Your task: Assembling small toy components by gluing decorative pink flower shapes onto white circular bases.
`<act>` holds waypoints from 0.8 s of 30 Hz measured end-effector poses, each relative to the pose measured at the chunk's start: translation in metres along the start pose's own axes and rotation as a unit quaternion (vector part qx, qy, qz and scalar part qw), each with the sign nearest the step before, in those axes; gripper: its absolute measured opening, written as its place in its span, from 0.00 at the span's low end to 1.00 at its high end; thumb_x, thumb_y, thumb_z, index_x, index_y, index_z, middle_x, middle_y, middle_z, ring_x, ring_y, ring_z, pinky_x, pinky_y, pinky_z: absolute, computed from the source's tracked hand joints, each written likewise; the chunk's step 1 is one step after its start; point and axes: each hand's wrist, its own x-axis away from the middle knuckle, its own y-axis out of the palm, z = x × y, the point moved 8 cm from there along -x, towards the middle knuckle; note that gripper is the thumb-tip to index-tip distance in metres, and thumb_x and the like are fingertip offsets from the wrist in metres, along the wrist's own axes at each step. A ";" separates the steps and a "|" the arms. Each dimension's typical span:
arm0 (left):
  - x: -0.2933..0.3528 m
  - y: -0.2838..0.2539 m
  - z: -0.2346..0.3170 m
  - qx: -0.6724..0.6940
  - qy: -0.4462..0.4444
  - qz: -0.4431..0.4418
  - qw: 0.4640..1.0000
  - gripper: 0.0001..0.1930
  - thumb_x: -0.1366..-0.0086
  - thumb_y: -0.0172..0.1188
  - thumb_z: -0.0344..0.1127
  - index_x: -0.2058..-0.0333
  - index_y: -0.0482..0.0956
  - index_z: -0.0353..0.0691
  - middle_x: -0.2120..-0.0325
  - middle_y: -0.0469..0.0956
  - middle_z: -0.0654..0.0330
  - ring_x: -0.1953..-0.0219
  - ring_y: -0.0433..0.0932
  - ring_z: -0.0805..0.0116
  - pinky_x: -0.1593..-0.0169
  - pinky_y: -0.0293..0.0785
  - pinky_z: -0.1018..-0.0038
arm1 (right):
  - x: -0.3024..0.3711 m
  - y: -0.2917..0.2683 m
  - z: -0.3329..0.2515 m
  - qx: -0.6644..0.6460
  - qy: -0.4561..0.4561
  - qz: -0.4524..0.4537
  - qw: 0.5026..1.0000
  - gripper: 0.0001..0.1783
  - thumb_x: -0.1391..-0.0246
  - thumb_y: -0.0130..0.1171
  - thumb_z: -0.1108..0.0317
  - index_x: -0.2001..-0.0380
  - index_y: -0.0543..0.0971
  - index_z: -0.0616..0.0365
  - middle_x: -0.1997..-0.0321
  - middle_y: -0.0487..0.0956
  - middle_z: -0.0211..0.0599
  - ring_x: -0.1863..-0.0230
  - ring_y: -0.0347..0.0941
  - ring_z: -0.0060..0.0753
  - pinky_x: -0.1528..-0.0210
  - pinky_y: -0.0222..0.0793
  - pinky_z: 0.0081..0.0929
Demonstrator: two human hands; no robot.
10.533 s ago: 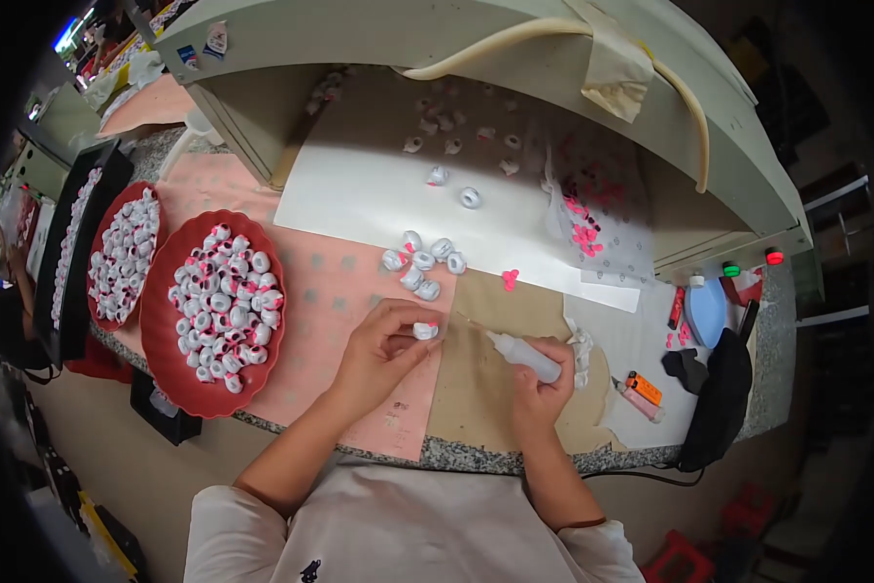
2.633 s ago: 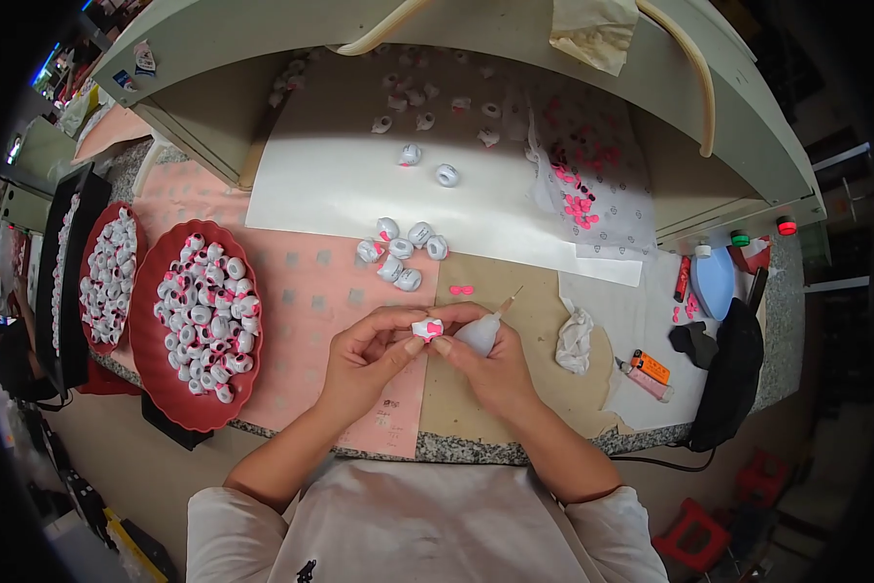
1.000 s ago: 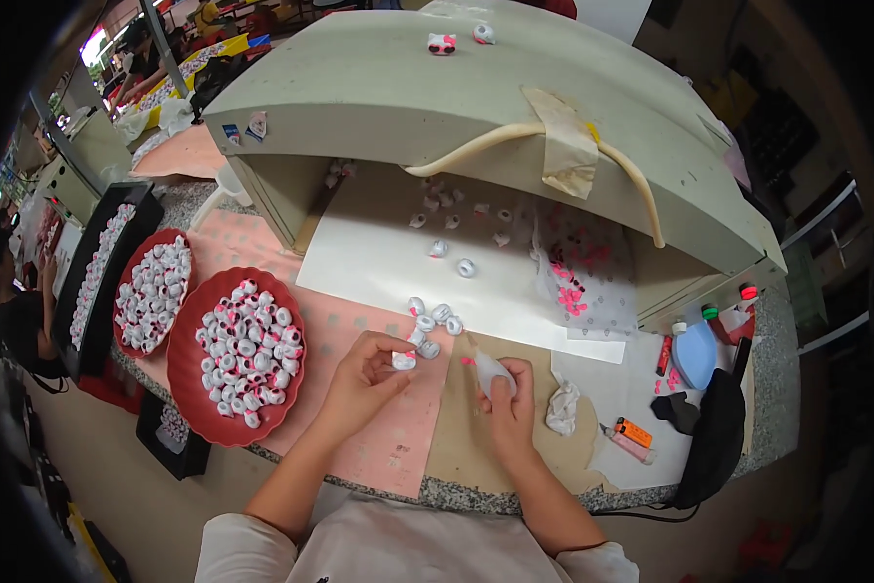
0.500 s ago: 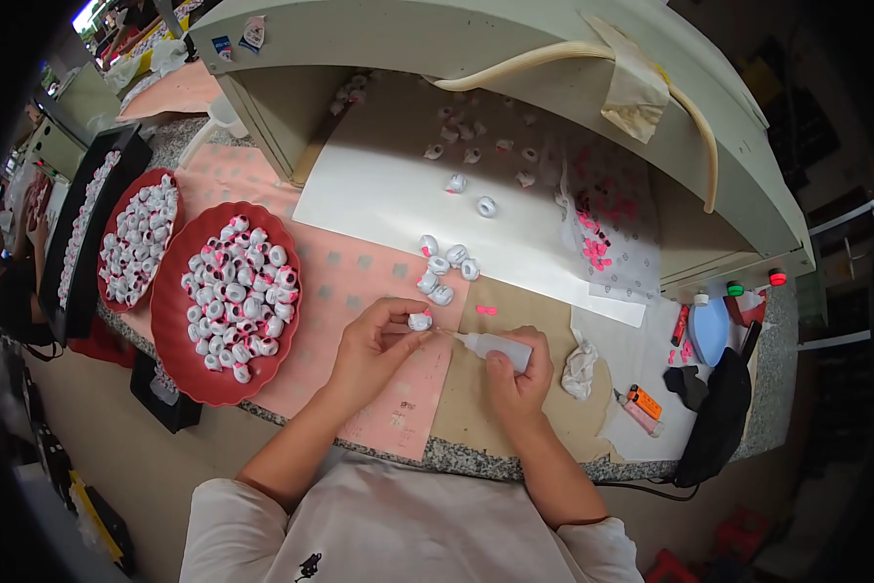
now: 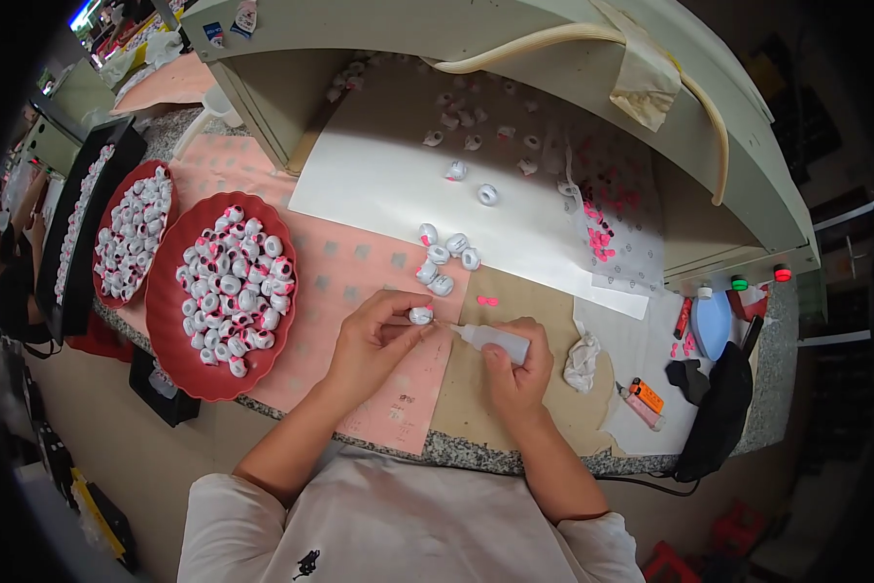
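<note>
Between thumb and fingers, my left hand (image 5: 374, 340) pinches a small white figurine head (image 5: 420, 316) over the pink paper (image 5: 398, 394). My right hand (image 5: 519, 374) grips a translucent squeeze bottle (image 5: 495, 342) with a thin nozzle. Its tip points left and meets or nearly meets the held piece; which of the two I cannot make out. Just beyond my hands lies a cluster of similar white pieces (image 5: 439, 255), some with pink parts. A little pink bow-shaped piece (image 5: 487, 301) rests on the brown paper (image 5: 466, 418).
At the left stand a scalloped red bowl (image 5: 221, 384) and a second red bowl (image 5: 171, 209), both full of white pieces. A hooded booth (image 5: 262, 126) arches over the far side. Crumpled tissue (image 5: 582, 361), an orange lighter (image 5: 647, 394) and a black cloth (image 5: 714, 418) lie at right.
The held piece has turned slightly between my left fingers, so less pink shows on it. The bottle stays at it, nearly level. The whole view has shifted a little.
</note>
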 end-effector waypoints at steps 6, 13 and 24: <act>0.000 0.005 0.000 -0.017 0.011 -0.005 1.000 0.15 0.43 0.57 0.19 0.55 0.73 0.33 0.59 0.70 0.59 0.57 0.76 0.69 0.54 0.78 0.76 | 0.001 -0.001 0.004 -0.009 -0.016 -0.012 1.000 0.09 0.49 0.56 0.70 0.67 0.70 0.62 0.74 0.68 0.33 0.74 0.61 0.21 0.71 0.57 0.19; -0.002 0.006 -0.006 0.000 0.000 -0.005 1.000 0.16 0.43 0.56 0.18 0.54 0.73 0.33 0.58 0.70 0.59 0.57 0.76 0.69 0.55 0.78 0.77 | 0.001 -0.006 0.006 -0.004 0.001 -0.006 1.000 0.08 0.49 0.56 0.71 0.67 0.70 0.62 0.74 0.68 0.33 0.74 0.61 0.21 0.71 0.57 0.19; -0.002 0.012 -0.014 0.031 -0.054 -0.019 0.998 0.16 0.41 0.53 0.18 0.54 0.71 0.31 0.57 0.74 0.56 0.56 0.76 0.70 0.54 0.76 0.77 | -0.004 -0.014 0.007 -0.010 -0.018 0.019 1.000 0.08 0.50 0.61 0.73 0.68 0.72 0.61 0.75 0.71 0.34 0.76 0.66 0.24 0.74 0.61 0.21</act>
